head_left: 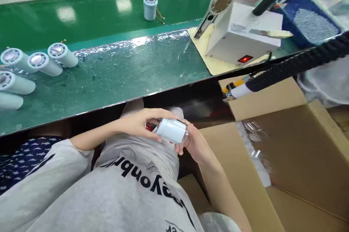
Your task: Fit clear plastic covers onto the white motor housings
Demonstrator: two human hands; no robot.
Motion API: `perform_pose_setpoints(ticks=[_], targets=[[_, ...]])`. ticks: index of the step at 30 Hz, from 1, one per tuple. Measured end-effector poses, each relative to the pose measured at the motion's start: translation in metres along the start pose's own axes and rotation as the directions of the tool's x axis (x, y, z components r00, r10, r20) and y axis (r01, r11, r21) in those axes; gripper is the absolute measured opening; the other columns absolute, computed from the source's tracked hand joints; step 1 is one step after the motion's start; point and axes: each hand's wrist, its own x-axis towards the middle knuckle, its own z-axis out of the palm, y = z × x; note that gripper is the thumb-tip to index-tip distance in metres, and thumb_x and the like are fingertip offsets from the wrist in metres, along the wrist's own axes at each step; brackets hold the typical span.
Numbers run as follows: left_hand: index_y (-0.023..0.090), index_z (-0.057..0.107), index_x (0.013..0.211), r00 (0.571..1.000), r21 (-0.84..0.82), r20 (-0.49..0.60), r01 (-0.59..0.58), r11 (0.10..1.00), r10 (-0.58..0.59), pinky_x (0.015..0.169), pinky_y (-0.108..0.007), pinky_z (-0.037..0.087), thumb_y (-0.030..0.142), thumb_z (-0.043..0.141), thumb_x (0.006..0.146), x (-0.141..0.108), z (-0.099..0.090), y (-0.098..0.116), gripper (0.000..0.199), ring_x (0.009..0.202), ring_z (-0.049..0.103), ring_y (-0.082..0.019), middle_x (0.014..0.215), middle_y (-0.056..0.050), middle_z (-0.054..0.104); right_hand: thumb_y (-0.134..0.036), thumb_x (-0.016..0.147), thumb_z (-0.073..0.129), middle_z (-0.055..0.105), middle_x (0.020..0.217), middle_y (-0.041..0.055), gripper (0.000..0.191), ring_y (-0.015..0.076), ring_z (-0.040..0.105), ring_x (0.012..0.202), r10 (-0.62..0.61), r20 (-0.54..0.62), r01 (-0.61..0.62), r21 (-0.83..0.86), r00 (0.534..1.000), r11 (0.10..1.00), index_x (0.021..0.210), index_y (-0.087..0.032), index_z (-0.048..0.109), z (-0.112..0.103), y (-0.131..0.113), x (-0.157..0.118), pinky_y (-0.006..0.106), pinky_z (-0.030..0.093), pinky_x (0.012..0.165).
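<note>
Above my lap, a light blue cylinder [172, 130] lies on its side between both hands, past the bench's front edge. My left hand [148, 123] grips its left end, thumb below and fingers over the top. At the right end, my right hand [191, 139] has its fingers around a clear plastic piece [185, 134] that covers that end. Something red shows under my left palm, too hidden to make out. Several similar cylinders [63, 55] lie at the bench's left side. Another blue cylinder [150, 8] stands upright with thin wires at its side.
A green bench [131, 72] crosses the view. At its right are a white machine [242, 36] with a red switch, a tape roll [222, 1] and a blue tray [311, 19]. An open cardboard box [305, 152] holds clear plastic pieces. A black ribbed hose [300, 61] hangs over it.
</note>
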Motion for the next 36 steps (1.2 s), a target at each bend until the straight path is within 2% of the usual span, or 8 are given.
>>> perform_pose_setpoints(ticks=[10,14,16,18,20,21,28,36], targets=[[0.028,0.065,0.139,0.999,-0.001,-0.035,0.026,1.000,-0.026,0.095,-0.034,0.058,0.027,0.083,0.079,-0.001,0.006,0.003,0.062,0.130,0.060,-0.028,0.142,-0.014,0.062,-0.093,0.075,0.053,0.062,0.052,0.0031,0.078,0.0101,0.049,0.032,0.171,0.140,-0.168,-0.030,0.975,0.985,0.076,-0.016,0.063,-0.005,0.006,0.000,0.018,0.034,0.027],[0.025,0.062,0.140,0.984,-0.079,-0.083,0.150,0.986,-0.157,0.083,-0.032,0.060,0.029,0.081,0.079,-0.001,0.011,0.008,0.064,0.112,0.068,-0.025,0.135,-0.013,0.065,-0.079,0.094,0.041,0.067,0.060,0.0045,0.067,0.0144,0.059,0.041,-0.066,-0.002,0.063,-0.283,0.998,0.957,0.085,-0.017,0.064,-0.013,0.014,-0.004,0.023,0.047,0.036],[0.024,0.060,0.142,0.971,-0.162,-0.098,0.199,0.967,-0.216,0.080,-0.030,0.060,0.029,0.081,0.080,-0.002,0.012,0.010,0.066,0.105,0.071,-0.023,0.132,-0.013,0.067,-0.052,0.101,0.053,0.077,0.096,0.0106,0.035,0.0206,0.075,0.072,-0.444,-0.078,0.338,-0.536,0.893,0.774,0.110,-0.020,0.063,-0.017,0.018,-0.007,0.031,0.063,0.060],[0.025,0.058,0.144,0.965,-0.227,-0.095,0.219,0.949,-0.246,0.077,-0.028,0.059,0.030,0.082,0.080,-0.002,0.013,0.009,0.068,0.100,0.072,-0.022,0.127,-0.012,0.070,-0.023,0.097,0.063,0.065,0.140,0.0125,0.034,0.0258,0.071,0.117,-0.743,0.114,0.577,-0.710,0.660,0.404,0.131,-0.027,0.058,-0.021,0.020,-0.008,0.042,0.063,0.092],[0.026,0.057,0.144,0.963,-0.248,-0.080,0.229,0.941,-0.255,0.075,-0.027,0.059,0.031,0.082,0.081,-0.003,0.013,0.007,0.068,0.094,0.073,-0.020,0.124,-0.011,0.071,-0.006,0.093,0.064,0.052,0.157,0.0076,0.054,0.0271,0.057,0.139,-0.795,0.366,0.708,-0.697,0.484,0.110,0.138,-0.034,0.057,-0.023,0.020,-0.008,0.048,0.055,0.109],[0.027,0.058,0.144,0.964,-0.242,-0.071,0.233,0.942,-0.257,0.074,-0.027,0.058,0.033,0.082,0.081,-0.003,0.012,0.007,0.068,0.092,0.073,-0.020,0.125,-0.011,0.071,-0.004,0.092,0.066,0.052,0.157,0.0060,0.059,0.0268,0.056,0.140,-0.780,0.425,0.737,-0.673,0.459,0.067,0.140,-0.036,0.057,-0.024,0.020,-0.008,0.048,0.054,0.111],[0.031,0.057,0.146,0.984,-0.215,0.003,0.172,0.961,-0.176,0.104,-0.039,0.055,0.023,0.084,0.079,-0.002,0.009,0.008,0.074,0.128,0.064,-0.027,0.151,-0.011,0.058,-0.044,0.092,0.077,0.073,0.131,0.0049,0.051,0.0256,0.074,0.115,-0.569,0.129,0.572,-0.370,0.812,0.733,0.141,-0.038,0.062,-0.024,0.022,-0.014,0.036,0.065,0.092],[0.028,0.050,0.153,0.950,-0.363,0.045,0.304,0.881,-0.309,0.094,-0.036,0.057,0.026,0.087,0.076,-0.005,0.014,-0.012,0.085,0.112,0.072,-0.026,0.130,-0.010,0.072,-0.046,0.082,0.085,0.075,0.127,0.0047,0.046,0.0274,0.075,0.106,-0.439,0.054,0.415,-0.448,0.897,0.792,0.126,-0.035,0.075,-0.033,0.021,-0.016,0.039,0.065,0.089]])
